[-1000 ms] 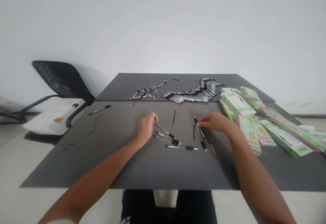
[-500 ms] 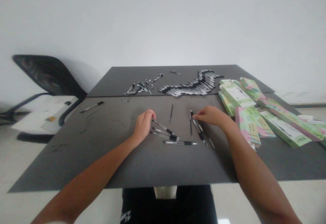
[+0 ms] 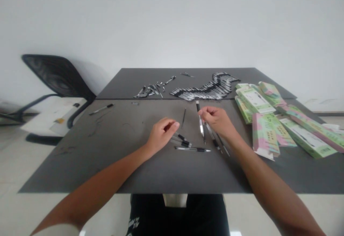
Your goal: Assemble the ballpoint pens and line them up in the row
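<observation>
My right hand (image 3: 217, 120) pinches a clear pen with a black grip (image 3: 201, 124), held nearly upright above the table, grip end up. Beneath and beside that hand, several pens and thin parts lie on the table, among them a pen with a black grip (image 3: 214, 141). My left hand (image 3: 162, 135) hovers to the left, fingers loosely curled, a gap between thumb and forefinger, and nothing visible in it. Partly behind its thumb lie pens (image 3: 185, 143), and another pen (image 3: 192, 149) lies crosswise in front. A slim dark refill-like stick (image 3: 184, 118) rests between the hands.
A long curving row of pens (image 3: 206, 91) lies at the back, with a heap of pen parts (image 3: 150, 90) to its left. Green and pink cartons (image 3: 264, 132) crowd the right side. One pen (image 3: 101, 109) lies far left, near a black chair (image 3: 57, 75).
My right hand has lifted a pen from the table, its grip end now pointing up. My left hand has moved right, away from the pen end it was at, over the lying pens.
</observation>
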`<state>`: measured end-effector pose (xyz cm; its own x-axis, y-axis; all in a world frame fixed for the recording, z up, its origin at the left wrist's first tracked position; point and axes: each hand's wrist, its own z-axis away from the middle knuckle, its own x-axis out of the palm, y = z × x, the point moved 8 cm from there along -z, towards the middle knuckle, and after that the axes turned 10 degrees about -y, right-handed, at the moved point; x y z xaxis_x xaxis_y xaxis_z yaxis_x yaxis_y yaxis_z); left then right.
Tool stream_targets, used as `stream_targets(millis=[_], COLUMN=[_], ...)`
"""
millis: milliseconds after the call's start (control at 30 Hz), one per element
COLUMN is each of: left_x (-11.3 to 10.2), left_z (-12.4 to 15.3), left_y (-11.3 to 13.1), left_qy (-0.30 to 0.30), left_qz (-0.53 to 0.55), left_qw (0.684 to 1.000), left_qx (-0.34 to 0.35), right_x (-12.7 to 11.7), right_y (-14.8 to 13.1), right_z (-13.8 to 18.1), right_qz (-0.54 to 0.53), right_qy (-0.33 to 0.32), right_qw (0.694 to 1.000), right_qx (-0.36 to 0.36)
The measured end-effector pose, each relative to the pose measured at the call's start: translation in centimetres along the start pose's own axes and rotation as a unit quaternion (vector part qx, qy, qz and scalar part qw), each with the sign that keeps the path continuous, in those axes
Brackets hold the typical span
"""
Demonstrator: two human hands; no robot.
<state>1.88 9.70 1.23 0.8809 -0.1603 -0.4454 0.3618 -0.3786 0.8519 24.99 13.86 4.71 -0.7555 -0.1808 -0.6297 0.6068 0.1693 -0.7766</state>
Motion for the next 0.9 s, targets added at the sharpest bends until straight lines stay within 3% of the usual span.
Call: stream_targets(millis=[200,333,400,500,567,667,800,900], left_x=[2.4,2.6,2.7,2.4,2.2,1.9,1.8,1.7], left_z=[1.6,1.9,1.8,1.6,1.4,1.3,1.4,1.4], left_y=[2.1,1.9,1.7,1.3,1.1,1.0,0.9,0.8], left_qy=[-0.074,-0.082,-0.082,-0.063,-0.048,-0.031,-0.026,-0.026], left_qz=[0.032,0.041,0.054,0.071,0.075,0.074,0.064,0.051], left_qw=[0.996,0.995,0.995,0.995,0.996,0.997,0.998,0.998], left_qx=[0.035,0.027,0.023,0.017,0.014,0.008,0.003,-0.001], right_x=[5.4,6.6,5.2,0.6,-2.3,-5.1,-4.3,-2.5], right_y=[-2.6,-2.4,-2.2,-0.9,1.2,5.7,9.3,9.9], right_z=[2.3,2.4,2.0,1.4,1.0,1.2,2.1,2.3], right_qz=[-0.197,-0.204,-0.175,-0.050,0.080,0.211,0.218,0.210], right_qy=[-0.054,-0.065,-0.063,-0.051,-0.099,-0.199,-0.315,-0.348], right_qw=[0.976,0.973,0.978,0.994,0.992,0.953,0.909,0.896], right_qx=[-0.078,-0.090,-0.098,-0.081,-0.023,0.084,0.162,0.180])
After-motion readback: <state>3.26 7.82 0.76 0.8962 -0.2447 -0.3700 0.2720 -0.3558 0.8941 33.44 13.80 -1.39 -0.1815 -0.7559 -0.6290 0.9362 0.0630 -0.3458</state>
